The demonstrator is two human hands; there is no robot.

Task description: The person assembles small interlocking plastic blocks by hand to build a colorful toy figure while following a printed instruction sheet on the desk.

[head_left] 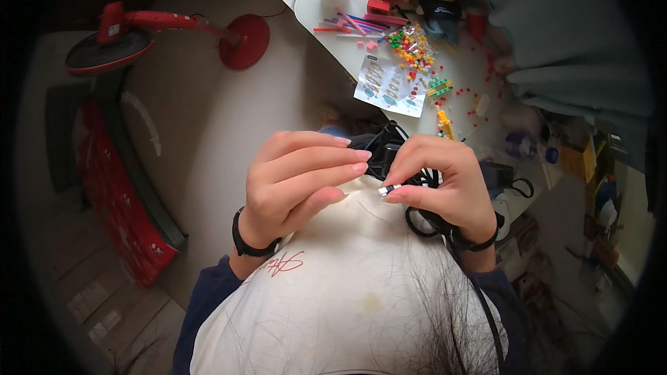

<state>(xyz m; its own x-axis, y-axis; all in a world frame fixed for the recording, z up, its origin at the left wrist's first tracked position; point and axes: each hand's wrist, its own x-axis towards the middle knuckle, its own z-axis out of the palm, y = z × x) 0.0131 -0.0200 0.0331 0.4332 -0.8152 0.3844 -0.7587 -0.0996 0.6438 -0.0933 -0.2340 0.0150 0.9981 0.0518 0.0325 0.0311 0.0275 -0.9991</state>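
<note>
Left hand [299,184] and right hand [441,184] face each other in front of the chest, near but not touching. The right one pinches a small black-and-white piece [386,190] between thumb and forefinger; the left is open, its fingers stretched out and loosely together, the thumb apart from them, and nothing shows in its grasp

What matters most is how the piece sits: at the right hand's fingertips, to the right of the left fingertips and just below the level of the longest ones. Its long axis seems to slant from lower left to upper right, so the free end points toward the left hand — its exact shape is too small to tell. Across the gap between the hands show a pale shirt [347,271] and, farther up, a tangle of black straps [396,156], with a loop hanging near the right wrist

Beyond the hands stands a white table [455,62], bearing a printed sheet [391,87], a heap of coloured beads [413,45] and a yellow block piece [445,125] — all well apart from the pinched piece
</note>
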